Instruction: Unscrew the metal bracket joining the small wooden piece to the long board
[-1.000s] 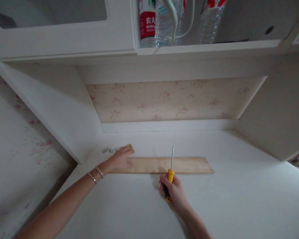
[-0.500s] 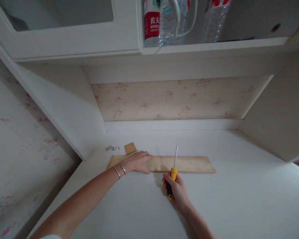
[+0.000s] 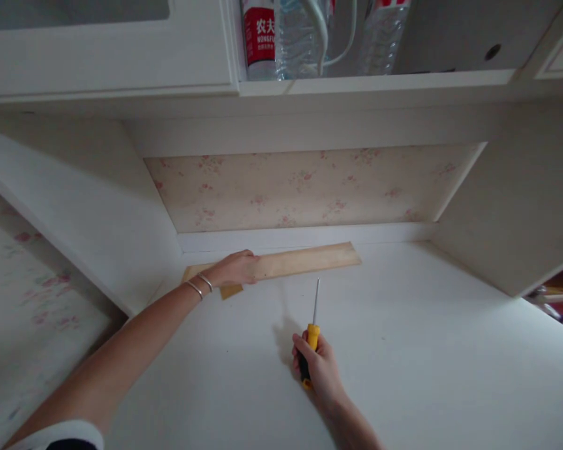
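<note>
A long, pale wooden board (image 3: 304, 259) slants near the back of the white desktop, its right end farther back. My left hand (image 3: 234, 269) grips it left of the middle, fingers wrapped over its far edge. A small square piece of wood (image 3: 231, 291) shows partly from under the board's near edge, below the hand. My right hand (image 3: 319, 369) is closed around the black and yellow handle of a screwdriver (image 3: 313, 337). Its metal shaft points up and away, and the tip is apart from the board.
The white desktop (image 3: 403, 362) spreads out under a cupboard shelf (image 3: 380, 82). On that shelf stand plastic bottles, one a red-labelled bottle (image 3: 259, 37), and a looped white cable. White side panels (image 3: 94, 206) enclose the desk, with flowered wallpaper at the back.
My left hand has moved the board back and tilted its right end away. The small wood piece now lies on its near side. The screws beside it are out of sight. The view has shifted right.
</note>
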A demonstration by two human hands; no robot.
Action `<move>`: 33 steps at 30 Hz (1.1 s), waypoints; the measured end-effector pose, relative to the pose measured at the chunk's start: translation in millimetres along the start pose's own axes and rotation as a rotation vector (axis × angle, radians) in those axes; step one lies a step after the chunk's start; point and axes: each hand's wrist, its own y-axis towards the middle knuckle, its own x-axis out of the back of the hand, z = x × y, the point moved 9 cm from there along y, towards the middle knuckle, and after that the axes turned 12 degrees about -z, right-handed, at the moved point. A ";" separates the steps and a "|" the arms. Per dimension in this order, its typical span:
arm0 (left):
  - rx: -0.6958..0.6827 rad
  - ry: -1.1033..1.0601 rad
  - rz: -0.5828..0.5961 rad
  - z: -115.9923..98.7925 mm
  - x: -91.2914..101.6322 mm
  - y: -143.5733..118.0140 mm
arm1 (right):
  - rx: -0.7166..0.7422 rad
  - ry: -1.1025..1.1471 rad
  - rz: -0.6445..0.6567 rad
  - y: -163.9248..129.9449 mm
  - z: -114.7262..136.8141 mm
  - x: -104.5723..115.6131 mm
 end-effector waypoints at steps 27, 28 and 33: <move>0.216 0.018 0.183 170.0 -61.0 26.1 | 0.085 -0.157 -0.020 11.5 -13.1 2.2; 0.209 0.018 0.174 172.8 -61.3 26.3 | 0.090 -0.163 -0.025 11.2 -12.5 2.0; 0.163 0.030 0.074 165.9 -54.4 24.3 | 0.098 -0.188 -0.032 10.8 -14.1 1.9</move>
